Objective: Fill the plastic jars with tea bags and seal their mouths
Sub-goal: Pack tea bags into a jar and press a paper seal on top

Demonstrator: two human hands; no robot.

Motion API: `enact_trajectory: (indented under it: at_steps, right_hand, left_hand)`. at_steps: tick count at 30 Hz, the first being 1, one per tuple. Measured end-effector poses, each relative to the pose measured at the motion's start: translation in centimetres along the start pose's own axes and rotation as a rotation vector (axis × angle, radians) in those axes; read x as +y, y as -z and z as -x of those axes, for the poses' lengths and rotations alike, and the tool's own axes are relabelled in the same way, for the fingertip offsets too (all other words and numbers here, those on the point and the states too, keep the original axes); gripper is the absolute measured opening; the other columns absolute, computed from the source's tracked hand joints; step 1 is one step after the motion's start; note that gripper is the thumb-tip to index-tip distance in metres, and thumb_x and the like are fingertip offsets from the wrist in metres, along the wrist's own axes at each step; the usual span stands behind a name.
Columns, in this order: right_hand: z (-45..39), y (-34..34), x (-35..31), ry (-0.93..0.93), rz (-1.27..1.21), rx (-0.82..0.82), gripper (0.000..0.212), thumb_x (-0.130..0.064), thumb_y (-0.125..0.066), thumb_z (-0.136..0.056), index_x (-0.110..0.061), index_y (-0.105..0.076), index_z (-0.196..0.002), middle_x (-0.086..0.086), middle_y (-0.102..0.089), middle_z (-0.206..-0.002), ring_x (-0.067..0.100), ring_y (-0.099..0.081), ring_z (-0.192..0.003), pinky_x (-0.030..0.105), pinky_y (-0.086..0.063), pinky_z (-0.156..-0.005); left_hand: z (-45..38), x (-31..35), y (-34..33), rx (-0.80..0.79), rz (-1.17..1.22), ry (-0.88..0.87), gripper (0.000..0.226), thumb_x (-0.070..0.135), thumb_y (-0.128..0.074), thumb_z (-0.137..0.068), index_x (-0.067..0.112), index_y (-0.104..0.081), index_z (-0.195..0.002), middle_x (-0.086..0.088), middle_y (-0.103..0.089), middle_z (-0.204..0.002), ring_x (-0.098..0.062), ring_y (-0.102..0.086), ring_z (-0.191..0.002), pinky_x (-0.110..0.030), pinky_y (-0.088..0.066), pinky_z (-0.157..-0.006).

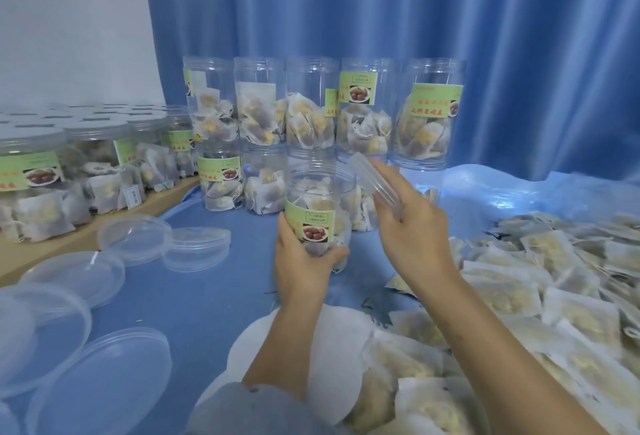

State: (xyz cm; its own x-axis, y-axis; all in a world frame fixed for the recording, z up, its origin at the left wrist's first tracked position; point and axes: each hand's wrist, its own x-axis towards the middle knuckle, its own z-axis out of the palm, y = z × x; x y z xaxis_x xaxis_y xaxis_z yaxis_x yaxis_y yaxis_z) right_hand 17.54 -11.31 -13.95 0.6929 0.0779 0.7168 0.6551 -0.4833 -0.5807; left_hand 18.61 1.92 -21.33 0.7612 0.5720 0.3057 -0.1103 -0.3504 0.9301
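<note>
Left hand (pixel 304 258) is wrapped around the bottom of a clear jar (pixel 317 206), fingers curled round it, holding it up over the blue sheet (pixel 194 296). The jar's mouth is uncovered, tea bags inside, green label facing the camera. Right hand (pixel 412 227) pinches a clear lid (pixel 375 182), tilted on edge just beside the jar's rim, not on it.

Room's tight: open jars (pixel 427 123) stacked two high right behind, loose lids (pixel 166 244) to the left, a big heap of tea bags (pixel 554 296) on the right. The only bare sheet is the strip between lids and forearms.

The capped jars (pixel 34 185) at far left are blurry and cut off by the frame. Label text isn't readable, and the held jar's base is hidden by the fingers.
</note>
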Motion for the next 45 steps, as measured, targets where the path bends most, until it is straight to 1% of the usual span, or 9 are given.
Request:
enact_trajectory:
  at_steps: [3, 6, 10, 14, 20, 26, 34, 42, 45]
  right_hand:
    - [0.1, 0.0, 0.0, -0.080, -0.034, 0.001, 0.043, -0.026, -0.052, -0.095, -0.039, -0.046, -0.135, -0.005, -0.066, -0.116, 0.006, -0.057, -0.091, -0.010, -0.028, -0.069]
    - [-0.1, 0.5, -0.5, -0.128, -0.119, -0.102, 0.058, -0.066, -0.052, -0.078, -0.052, -0.041, -0.133, -0.022, -0.051, -0.131, -0.007, -0.045, -0.112, -0.007, -0.027, -0.084]
    - [0.2, 0.3, -1.0, -0.077, -0.028, -0.303, 0.077, -0.079, -0.042, -0.069, -0.053, -0.026, -0.139, -0.012, -0.030, -0.150, 0.007, -0.026, -0.138, 0.036, -0.026, -0.113]
    - [-0.1, 0.7, -0.8, -0.057, -0.102, -0.292, 0.060, -0.064, -0.053, -0.080, -0.051, -0.032, -0.134, -0.022, -0.039, -0.137, 0.003, -0.035, -0.128, 0.031, -0.031, -0.106]
    - [-0.9, 2.6, 0.1, -0.136, -0.137, -0.375, 0.111, -0.066, -0.077, -0.047, -0.062, -0.009, -0.135, -0.011, -0.039, -0.141, 0.016, -0.048, -0.124, 0.041, -0.041, -0.104]
    - [-1.4, 3.6, 1.2, -0.165, -0.072, -0.429, 0.102, -0.074, -0.075, -0.038, -0.068, -0.028, -0.128, -0.021, -0.040, -0.135, 0.008, -0.043, -0.126, 0.042, -0.041, -0.105]
    - [-2.0, 5.4, 1.7, 0.075, 0.108, -0.598, 0.107, -0.021, -0.089, -0.054, -0.065, -0.025, -0.128, -0.046, -0.024, -0.133, -0.030, -0.024, -0.116, 0.012, -0.033, -0.093]
    - [-2.0, 5.5, 1.6, -0.267, 0.012, -0.315, 0.081, -0.088, -0.058, -0.045, -0.047, -0.058, -0.115, -0.008, -0.061, -0.103, 0.008, -0.063, -0.083, 0.034, -0.060, -0.065]
    - [-2.0, 6.1, 2.0, -0.394, 0.019, -0.341, 0.104, -0.095, -0.048, -0.042, -0.046, -0.039, -0.134, -0.008, -0.060, -0.115, 0.013, -0.063, -0.095, 0.039, -0.054, -0.085]
  left_hand:
    - [0.3, 0.3, 1.1, 0.029, -0.084, -0.154, 0.108, 0.017, -0.088, -0.058, 0.027, -0.026, -0.146, 0.002, -0.042, -0.142, -0.021, -0.040, -0.130, -0.044, -0.039, -0.103]
    - [0.4, 0.6, 2.1, 0.022, -0.151, -0.325, 0.106, 0.010, -0.087, -0.058, 0.024, -0.030, -0.145, 0.004, -0.035, -0.147, -0.018, -0.027, -0.139, -0.043, -0.033, -0.109]
    - [0.9, 0.9, 2.6, 0.026, -0.105, -0.354, 0.104, 0.007, -0.087, -0.057, 0.020, -0.032, -0.145, 0.003, -0.036, -0.147, -0.019, -0.027, -0.140, -0.043, -0.033, -0.109]
    - [1.1, 1.1, 2.8, 0.068, -0.115, -0.378, 0.101, 0.004, -0.086, -0.059, 0.019, -0.034, -0.144, 0.001, -0.035, -0.148, -0.020, -0.024, -0.141, -0.043, -0.031, -0.110]
    - [1.1, 1.0, 2.9, 0.061, -0.167, -0.421, 0.100, 0.003, -0.085, -0.060, 0.020, -0.033, -0.144, 0.004, -0.031, -0.151, -0.021, -0.019, -0.143, -0.042, -0.025, -0.115]
    - [1.2, 0.7, 2.6, 0.010, -0.192, -0.527, 0.109, 0.001, -0.084, -0.060, 0.044, -0.021, -0.138, 0.023, -0.018, -0.146, -0.005, -0.006, -0.141, -0.021, -0.015, -0.109]
    - [1.2, 0.6, 2.7, -0.021, -0.180, -0.565, 0.104, 0.000, -0.084, -0.060, 0.038, -0.029, -0.139, 0.013, -0.027, -0.150, -0.013, -0.011, -0.145, -0.023, -0.020, -0.109]
    - [1.8, 1.0, 2.5, -0.085, -0.231, -0.704, 0.099, -0.003, -0.081, -0.062, 0.037, -0.030, -0.137, 0.012, -0.029, -0.148, -0.018, -0.014, -0.145, -0.036, -0.026, -0.113]
    - [2.0, 1.3, 2.1, -0.044, -0.240, -0.680, 0.100, -0.001, -0.081, -0.064, 0.037, -0.027, -0.139, 0.008, -0.028, -0.151, -0.021, -0.012, -0.146, -0.045, -0.027, -0.114]
